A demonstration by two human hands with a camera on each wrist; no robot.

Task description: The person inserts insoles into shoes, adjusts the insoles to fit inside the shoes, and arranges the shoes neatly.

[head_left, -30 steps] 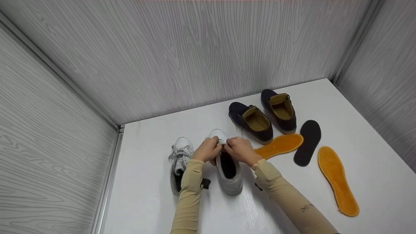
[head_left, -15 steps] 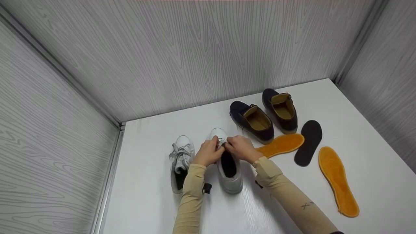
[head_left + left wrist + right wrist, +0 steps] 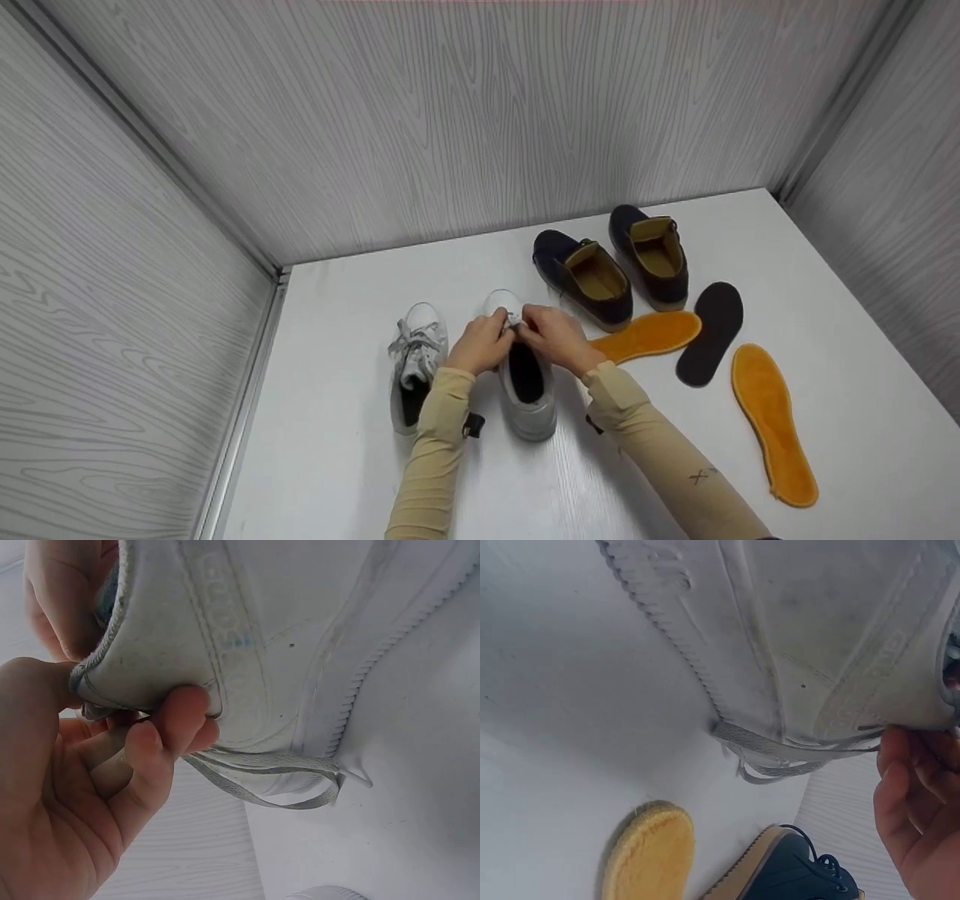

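In the head view, little is changing over the last second: the white leather-look lace-up shoe [image 3: 530, 421] is keeping its place on the white tabletop [image 3: 337, 375], toe pointing away from the person, and both hands are staying at the lace end of its mouth while the picture is shifting slightly. This likely means that work on the mouth is continuing rather than finished. The left hand [image 3: 480, 345] is bending inward from the shoe's left side and the right hand [image 3: 556, 337] from its right side, with both beige sleeves [image 3: 442, 450] angling toward the mouth. A matching white lace-up shoe [image 3: 420, 337] is standing to the left of the held shoe; two dark navy shoes with tan linings [image 3: 555, 255] are standing beyond it to the right. Two orange fleecy insoles [image 3: 772, 424] and one black flat insole [image 3: 711, 334] are lying to its right. In the left wrist view, the left hand is pinching the edge of the shoe's side flap, the thumb lying at the rim and the fingertips [image 3: 187, 709] on the outer face; a flat grey lace [image 3: 277, 765] is looping below. In the right wrist view, the right hand is gripping the opposite flap edge with curled fingers; whether it is also holding the lace, one cannot tell.
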